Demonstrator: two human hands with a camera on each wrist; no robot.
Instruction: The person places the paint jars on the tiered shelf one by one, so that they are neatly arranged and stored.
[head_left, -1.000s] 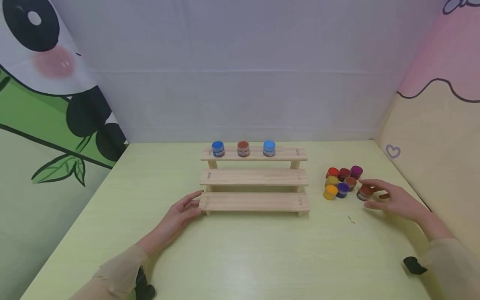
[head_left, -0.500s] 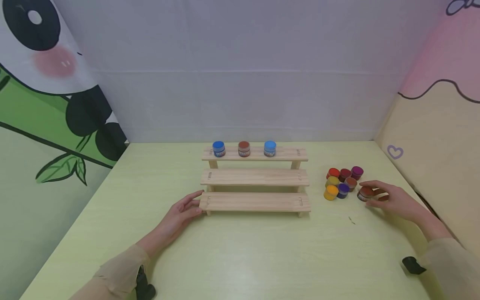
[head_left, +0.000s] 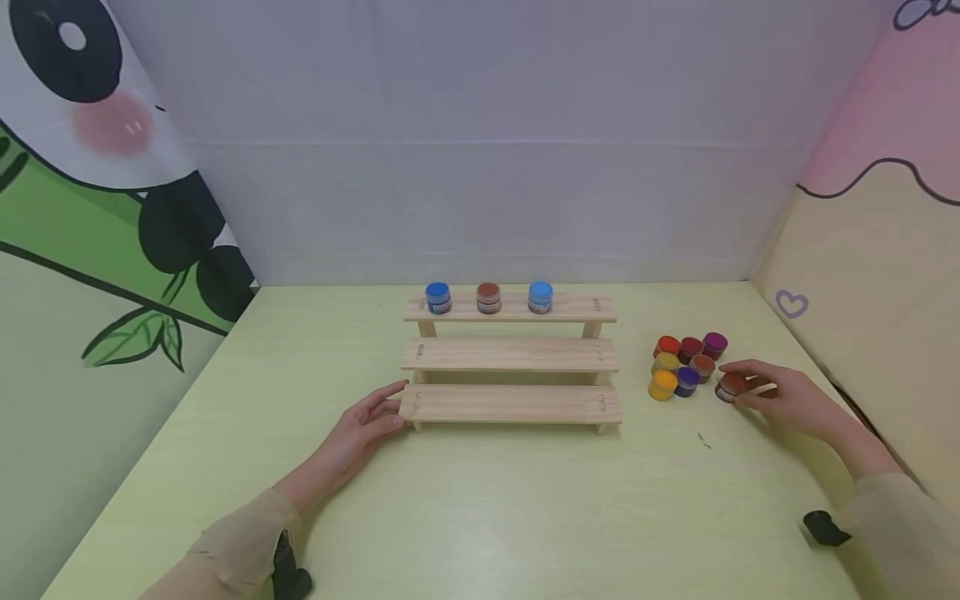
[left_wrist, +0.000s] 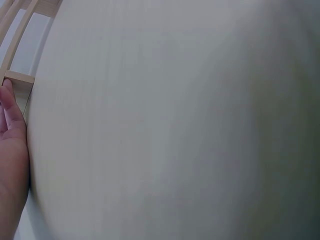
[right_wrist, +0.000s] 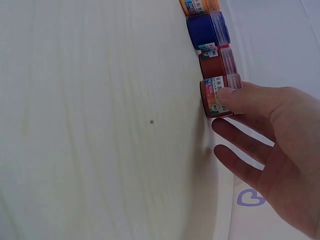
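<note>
My right hand [head_left: 787,400] is at the right of the table, pinching a brown-lidded paint jar [head_left: 727,387] between thumb and a finger. In the right wrist view the thumb lies on the label of the brown paint jar [right_wrist: 215,97], with two fingers stretched out below it. My left hand [head_left: 356,429] touches the left end of the lowest step of a three-step wooden rack [head_left: 510,404], its fingers fairly relaxed. The left wrist view shows only part of that hand [left_wrist: 12,150], beside the rack's end [left_wrist: 20,76].
On the rack's top step stand a dark blue jar [head_left: 438,298], a brown jar [head_left: 488,298] and a light blue jar [head_left: 540,297]. Several other paint jars, including a yellow-orange one [head_left: 662,386] and a purple one [head_left: 715,345], cluster right of the rack. A side wall [head_left: 885,333] rises at the right.
My right thumb and fingers have closed in on the brown paint jar, which stays on the table near the cluster. The left hand keeps its place at the rack.
</note>
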